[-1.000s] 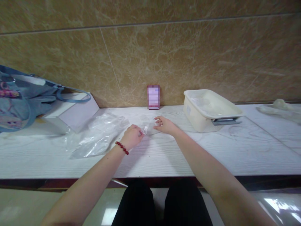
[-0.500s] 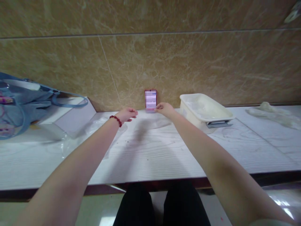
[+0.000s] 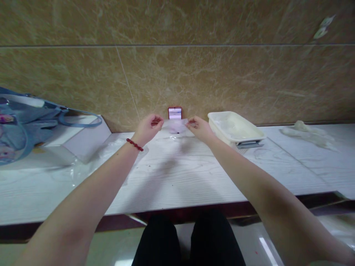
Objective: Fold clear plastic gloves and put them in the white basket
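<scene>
A thin, see-through plastic bag (image 3: 175,127) is stretched between my two hands, just above the table near the wall. My left hand (image 3: 149,127), with a red bead bracelet at the wrist, pinches its left edge. On the other side, the fingers of my right hand (image 3: 200,127) are closed on the right edge. Behind the bag a phone (image 3: 175,113) with a lit screen and red rim leans against the wall; its lower part shows only through the film.
Right of my hands stands a cream plastic tub (image 3: 235,127) with a grey metal piece at its front. Crumpled plastic (image 3: 310,133) lies farther right. A white box (image 3: 87,136) and blue bag (image 3: 36,122) sit left, near clear wrapping (image 3: 80,171). The tiled wall (image 3: 222,81) bounds the table behind.
My left hand has closed on the bag's left edge. The bag has been lifted off the table and spread between both hands, now covering the phone's lower part.
</scene>
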Available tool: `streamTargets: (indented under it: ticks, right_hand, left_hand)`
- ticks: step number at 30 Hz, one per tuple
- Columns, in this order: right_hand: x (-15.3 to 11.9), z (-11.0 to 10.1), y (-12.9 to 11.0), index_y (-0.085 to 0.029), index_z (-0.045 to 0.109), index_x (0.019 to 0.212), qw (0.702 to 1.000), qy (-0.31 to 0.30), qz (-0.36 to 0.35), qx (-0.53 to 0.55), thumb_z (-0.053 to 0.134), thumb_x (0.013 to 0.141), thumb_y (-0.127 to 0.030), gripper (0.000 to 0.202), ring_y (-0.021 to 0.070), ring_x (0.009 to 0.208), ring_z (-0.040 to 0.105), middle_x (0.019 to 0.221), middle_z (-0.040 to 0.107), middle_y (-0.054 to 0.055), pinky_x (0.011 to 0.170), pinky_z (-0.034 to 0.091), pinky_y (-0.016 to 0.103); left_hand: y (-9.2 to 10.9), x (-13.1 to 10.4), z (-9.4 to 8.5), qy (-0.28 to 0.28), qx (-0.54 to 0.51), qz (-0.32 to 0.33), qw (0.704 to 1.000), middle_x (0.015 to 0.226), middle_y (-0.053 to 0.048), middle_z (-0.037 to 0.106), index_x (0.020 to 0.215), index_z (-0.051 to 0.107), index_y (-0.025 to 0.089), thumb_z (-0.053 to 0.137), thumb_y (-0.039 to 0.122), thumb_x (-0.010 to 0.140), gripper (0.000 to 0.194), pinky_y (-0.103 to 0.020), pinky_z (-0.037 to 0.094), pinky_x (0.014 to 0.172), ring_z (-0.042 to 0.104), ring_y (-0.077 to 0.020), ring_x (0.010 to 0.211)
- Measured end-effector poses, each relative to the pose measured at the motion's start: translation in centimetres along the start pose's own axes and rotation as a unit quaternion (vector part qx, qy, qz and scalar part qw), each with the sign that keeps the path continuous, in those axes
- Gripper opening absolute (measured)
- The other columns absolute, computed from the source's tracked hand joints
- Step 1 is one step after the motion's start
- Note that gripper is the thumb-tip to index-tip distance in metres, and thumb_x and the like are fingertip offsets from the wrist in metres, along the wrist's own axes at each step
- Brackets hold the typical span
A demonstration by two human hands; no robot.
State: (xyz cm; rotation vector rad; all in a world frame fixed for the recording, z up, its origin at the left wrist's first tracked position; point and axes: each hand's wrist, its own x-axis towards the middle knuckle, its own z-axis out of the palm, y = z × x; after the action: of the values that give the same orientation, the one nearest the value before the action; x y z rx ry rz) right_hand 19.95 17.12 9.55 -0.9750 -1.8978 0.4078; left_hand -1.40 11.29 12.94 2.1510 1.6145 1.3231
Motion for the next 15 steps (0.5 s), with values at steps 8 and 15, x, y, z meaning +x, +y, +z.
streamTargets:
  ticks: [8, 15]
  right_hand:
    - [-9.8, 0.5, 1.1, -0.019, 0.058, 0.083, 0.984, -0.154, -0.059, -0.066, 0.046, 0.079, -0.025, 0.013, 0.0126, 0.078, 0.056, 0.081, 0.061, 0.002, 0.073, 0.042, 0.025]
    - [-13.4, 1.4, 1.7, -0.017, 0.060, 0.085, 0.943, -0.260, -0.052, -0.202, 0.045, 0.077, -0.018, 0.016, 0.0149, 0.085, 0.055, 0.087, 0.062, 0.006, 0.077, 0.039, 0.026]
  left_hand:
    - [-0.8, -9.9, 2.3, -0.092, 0.080, 0.127, 0.984, 0.079, -0.003, 0.060, 0.079, 0.055, 0.017, 0.044, 0.024, 0.079, 0.013, -0.027, 0.044, 0.074, 0.054, -0.0129, 0.076]
    - [-2.8, -14.4, 4.7, -0.226, 0.098, 0.121, 0.962, 0.078, -0.004, 0.059, 0.077, 0.057, 0.018, 0.043, 0.023, 0.079, 0.015, -0.027, 0.042, 0.073, 0.054, -0.0142, 0.076]
